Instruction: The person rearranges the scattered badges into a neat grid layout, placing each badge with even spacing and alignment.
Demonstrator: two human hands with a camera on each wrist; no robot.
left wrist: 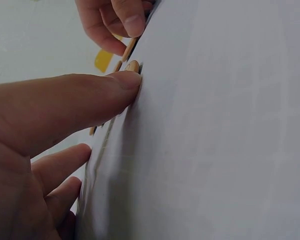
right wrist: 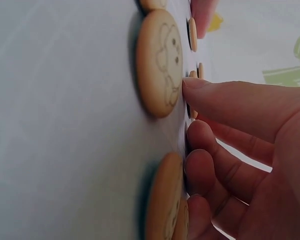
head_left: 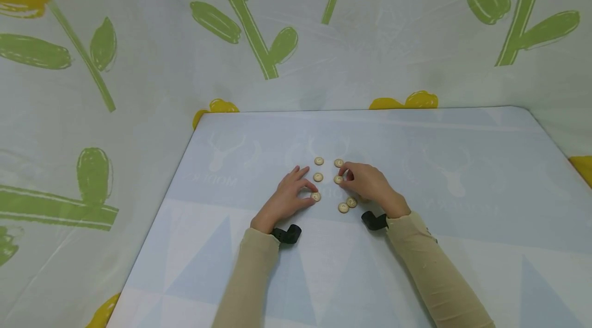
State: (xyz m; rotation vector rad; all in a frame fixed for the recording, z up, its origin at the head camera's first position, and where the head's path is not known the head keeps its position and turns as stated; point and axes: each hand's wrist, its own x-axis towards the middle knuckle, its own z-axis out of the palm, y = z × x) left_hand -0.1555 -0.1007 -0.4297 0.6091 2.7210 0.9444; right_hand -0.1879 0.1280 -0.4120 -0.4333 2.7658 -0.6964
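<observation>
Small round wooden discs with line drawings on top lie on the table in two rough columns. My left hand (head_left: 289, 196) pinches the nearest disc (head_left: 316, 197) of the left column between thumb and index finger, its other fingers spread. In the left wrist view the thumb lies along that disc's edge (left wrist: 134, 65). My right hand (head_left: 367, 181) pinches a disc (head_left: 338, 180) of the right column, its other fingers curled. Beyond the right fingertips lies another disc (head_left: 339, 163). A large disc (right wrist: 160, 62) with an animal-like drawing shows close up in the right wrist view.
Two more discs, one far (head_left: 319, 161) and one middle (head_left: 318, 177), stand in line ahead of the left hand. Nearer me, a disc (head_left: 343, 207) lies against another disc (head_left: 351, 202). The pale blue patterned table (head_left: 462, 189) meets a flower-print curtain (head_left: 324, 71) behind.
</observation>
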